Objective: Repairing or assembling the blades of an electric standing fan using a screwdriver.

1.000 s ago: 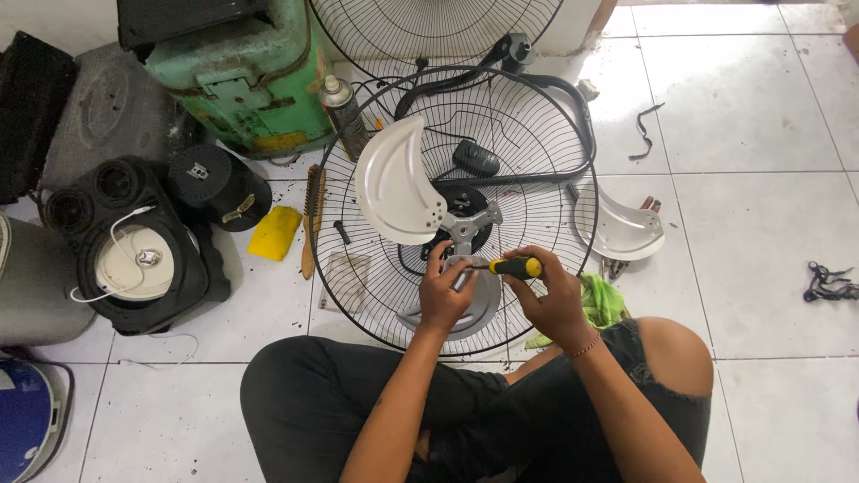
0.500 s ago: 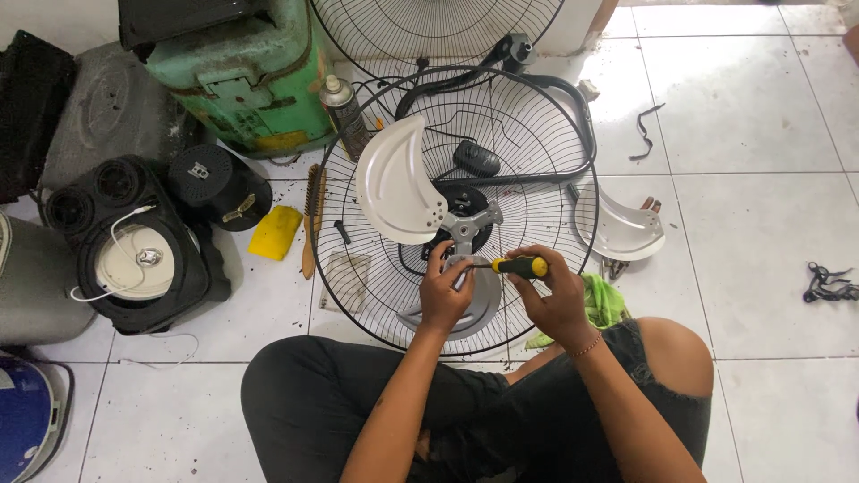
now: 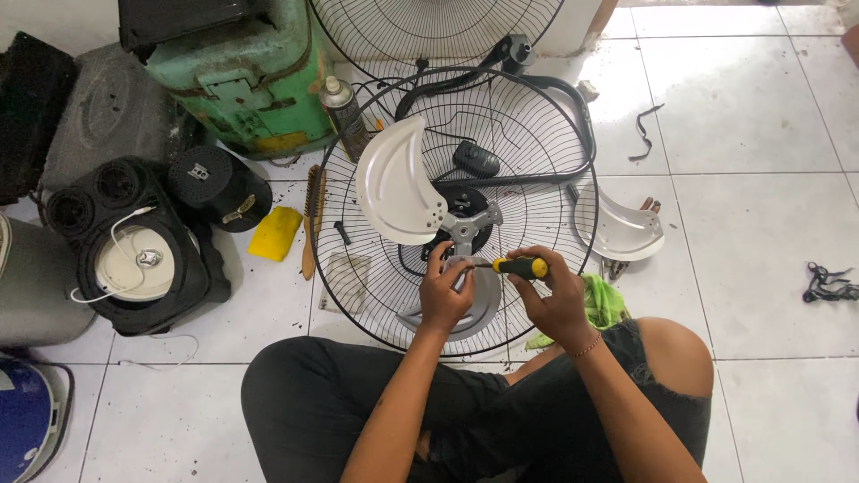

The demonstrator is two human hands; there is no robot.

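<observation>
Left edge of the tiled floor (image 3: 761,116): grey bin, black speaker housing (image 3: 134,246) with a white disc and cable on top. Behind it, a green metal machine (image 3: 242,72). Just right of the speaker, a yellow cloth (image 3: 275,233) and a wooden-handled brush (image 3: 310,219); a spray can (image 3: 343,112) stands near the machine.

Centre: black wire fan guard (image 3: 358,268) lies flat on the floor, the fan hub (image 3: 465,224) inside it. One grey blade (image 3: 394,188) points up-left from the hub; a second blade (image 3: 474,300) points toward the person.

Left hand (image 3: 445,291): fingers curled, resting on the near blade, fingertips by the screwdriver's tip, pinching or steadying there — cannot tell which.

Right hand (image 3: 555,295): closed in a grip around the yellow-and-black screwdriver (image 3: 519,266), shaft lying roughly level and pointing left toward the blade's root, just beside the hub.

Right of the guard: a loose blade (image 3: 617,228) on the floor, a green rag (image 3: 604,304) by the person's knee. Far right edge: a small black tangle of cable (image 3: 828,282).
</observation>
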